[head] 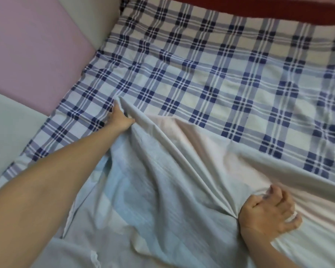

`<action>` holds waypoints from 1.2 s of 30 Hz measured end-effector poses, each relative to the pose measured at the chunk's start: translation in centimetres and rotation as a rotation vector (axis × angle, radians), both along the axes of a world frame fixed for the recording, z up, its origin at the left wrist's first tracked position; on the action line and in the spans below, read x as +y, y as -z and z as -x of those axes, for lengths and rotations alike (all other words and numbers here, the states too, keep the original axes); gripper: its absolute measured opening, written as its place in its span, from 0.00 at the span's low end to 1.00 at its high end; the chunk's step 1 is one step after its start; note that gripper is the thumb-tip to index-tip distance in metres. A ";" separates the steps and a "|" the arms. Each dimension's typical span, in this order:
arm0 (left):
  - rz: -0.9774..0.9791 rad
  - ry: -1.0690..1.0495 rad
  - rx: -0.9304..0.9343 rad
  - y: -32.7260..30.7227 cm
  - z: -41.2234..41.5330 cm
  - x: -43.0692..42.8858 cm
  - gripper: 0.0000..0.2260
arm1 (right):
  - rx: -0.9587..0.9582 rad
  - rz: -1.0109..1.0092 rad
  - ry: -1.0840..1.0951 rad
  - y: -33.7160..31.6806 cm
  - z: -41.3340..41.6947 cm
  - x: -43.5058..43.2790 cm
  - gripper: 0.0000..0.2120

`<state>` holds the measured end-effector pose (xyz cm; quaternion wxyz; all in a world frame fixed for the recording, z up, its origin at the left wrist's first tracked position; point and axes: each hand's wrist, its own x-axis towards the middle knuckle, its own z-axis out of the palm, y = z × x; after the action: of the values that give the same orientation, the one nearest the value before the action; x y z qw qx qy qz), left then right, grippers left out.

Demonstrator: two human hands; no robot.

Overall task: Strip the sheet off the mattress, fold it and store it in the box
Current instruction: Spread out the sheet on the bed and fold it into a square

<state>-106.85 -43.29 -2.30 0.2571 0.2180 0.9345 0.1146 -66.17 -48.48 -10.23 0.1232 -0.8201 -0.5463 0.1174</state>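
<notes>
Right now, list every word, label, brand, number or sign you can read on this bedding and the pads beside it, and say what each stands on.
None: no word, label, brand, number or sign shows in this view.
The pale sheet gripped by the left hand and the right hand, the checked cloth under it, the pink pad and the red strip all bear no print.
</notes>
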 end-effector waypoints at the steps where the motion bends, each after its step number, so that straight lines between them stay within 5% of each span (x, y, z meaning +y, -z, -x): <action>1: 0.020 0.012 0.049 0.5 0.0 -0.5 0.41 | -0.006 0.000 -0.002 0.2 -0.1 0.0 0.25; 4: -0.004 0.091 0.109 1.0 0.2 -1.5 0.35 | -0.009 -0.010 0.002 0.3 -0.1 0.1 0.25; 8: -0.050 0.159 0.391 -0.2 1.6 -1.5 0.06 | -0.001 -0.057 -0.004 0.5 -0.1 0.1 0.24; 12: -0.198 0.038 0.450 -0.5 2.4 -1.0 0.10 | -0.003 -0.122 0.002 0.9 -0.2 0.1 0.25; 15: -0.170 -0.116 0.382 1.1 0.4 -0.8 0.04 | -0.006 -0.142 -0.003 1.2 0.0 -0.1 0.24; 22: 0.030 0.095 0.347 2.9 -4.8 -6.8 0.44 | -0.043 -0.103 -0.037 1.4 -0.3 -0.1 0.23; 26: 0.162 -0.008 0.282 2.1 -2.2 -12.7 0.53 | -0.028 -0.114 -0.041 1.3 -0.5 -0.2 0.22; 30: 0.035 0.031 0.049 1.4 0.3 -16.2 0.37 | 0.022 -0.127 -0.154 -0.3 0.3 -0.1 0.21; 36: -0.098 0.045 0.002 2.3 -2.2 -19.2 0.12 | 0.135 -0.055 -0.614 -5.2 6.4 5.6 0.30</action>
<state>-104.62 -62.54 -4.60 0.2475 0.2515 0.9229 0.1541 -72.57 -42.83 -5.06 0.1400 -0.6034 -0.7621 0.1884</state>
